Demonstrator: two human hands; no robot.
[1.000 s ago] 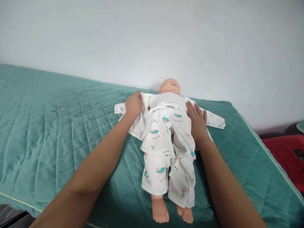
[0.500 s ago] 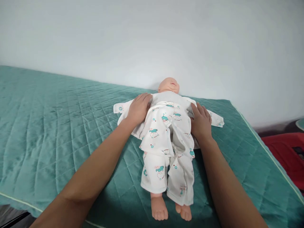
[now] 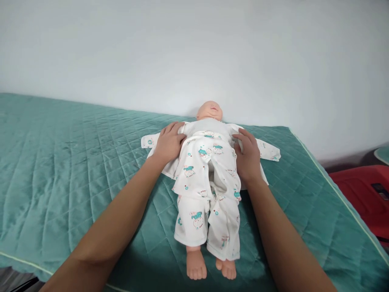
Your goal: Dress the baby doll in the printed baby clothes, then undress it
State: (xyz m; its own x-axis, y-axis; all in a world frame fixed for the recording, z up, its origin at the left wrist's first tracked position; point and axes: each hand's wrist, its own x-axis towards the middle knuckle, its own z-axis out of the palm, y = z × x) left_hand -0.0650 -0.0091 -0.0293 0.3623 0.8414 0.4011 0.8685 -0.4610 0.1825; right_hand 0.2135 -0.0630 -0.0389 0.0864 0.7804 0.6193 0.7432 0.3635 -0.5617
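A baby doll (image 3: 209, 110) lies on its back on a teal quilted mattress (image 3: 67, 162), head toward the wall, bare feet toward me. It wears a white printed top (image 3: 200, 162) and matching trousers (image 3: 209, 221); the top's sleeves lie spread out to both sides. My left hand (image 3: 168, 142) rests flat on the top at the doll's shoulder, fingers together and stretched. My right hand (image 3: 247, 154) lies on the top's other side, fingers curled over the cloth edge near the chest.
A plain white wall (image 3: 194, 52) runs behind the mattress. A red object (image 3: 361, 194) sits beyond the mattress's right edge, and a pale round thing (image 3: 383, 154) shows at the far right.
My left hand slid from the sleeve edge inward onto the doll's shoulder. My right hand shifted slightly up and inward on the top. The view has drifted a little.
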